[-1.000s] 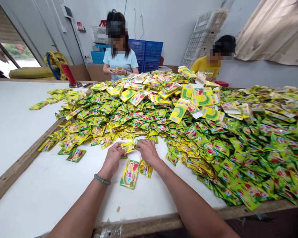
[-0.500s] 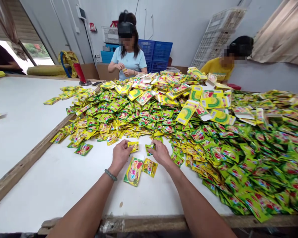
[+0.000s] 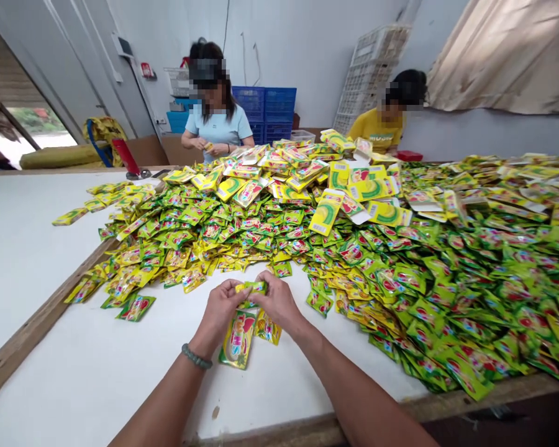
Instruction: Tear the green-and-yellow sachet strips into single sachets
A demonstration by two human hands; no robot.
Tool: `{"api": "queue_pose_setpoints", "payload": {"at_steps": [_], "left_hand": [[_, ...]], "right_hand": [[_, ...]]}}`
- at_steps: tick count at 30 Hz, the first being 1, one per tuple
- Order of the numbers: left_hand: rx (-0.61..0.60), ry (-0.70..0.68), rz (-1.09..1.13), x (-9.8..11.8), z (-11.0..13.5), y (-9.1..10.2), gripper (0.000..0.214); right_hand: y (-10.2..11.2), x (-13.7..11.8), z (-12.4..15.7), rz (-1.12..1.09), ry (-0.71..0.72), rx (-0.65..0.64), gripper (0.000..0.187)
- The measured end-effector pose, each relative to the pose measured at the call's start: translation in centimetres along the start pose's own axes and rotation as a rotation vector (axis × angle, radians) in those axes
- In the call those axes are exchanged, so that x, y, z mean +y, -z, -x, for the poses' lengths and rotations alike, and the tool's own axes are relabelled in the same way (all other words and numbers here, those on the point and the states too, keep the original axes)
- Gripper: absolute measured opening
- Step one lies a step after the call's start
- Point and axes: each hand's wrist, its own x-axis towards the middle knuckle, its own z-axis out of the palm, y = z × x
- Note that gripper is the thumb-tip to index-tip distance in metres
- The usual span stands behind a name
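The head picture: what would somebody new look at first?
Probably the big heap of green and yellow packets across the middle and right of the white table, with yellow boxes piled on it farther back. Next, perhaps the left hand and right hand, close together in front of the heap, holding little packets. Beyond the heap is a person in a light blue top.
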Motion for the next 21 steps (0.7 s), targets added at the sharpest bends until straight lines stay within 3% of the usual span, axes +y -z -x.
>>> {"api": "queue_pose_setpoints", "payload": {"at_steps": [5,9,11,15,17,21], "left_hand": [[-0.025,-0.059,-0.005,0.7,-0.5,0.2,0.029],[-0.068,-0.118,-0.083,1.3,-1.0,-0.2,0.026],[-0.068,-0.14,-0.138,1.7,-1.4,-0.6,0.025],[-0.093,-0.151,-0.255,2.7,-2.2,-1.7,0.024],[-0.048,-0.162,-0.271,2.9,-2.6,-2.3,0.026],[0.084,-0.206,-0.288,2.2,-3.0,-3.4,0.03]], "right_hand": [[0.8,-0.3,0.2,-0.29,-0.088,-0.102,0.054],[1.8,-0.4,-0.1,-0.319,-0.056,-0.195,0.031],[2.3,-0.6,-0.2,-0.23,-0.017,-0.133,0.026],[3.5,-1.1,-0.4,-0.017,0.106,0.128,0.024],[4.1,-1.1,-0.6,0.029,0.133,0.243,0.024],[4.7,-0.7,-1.0,-0.234,-0.012,0.304,0.029]]}}
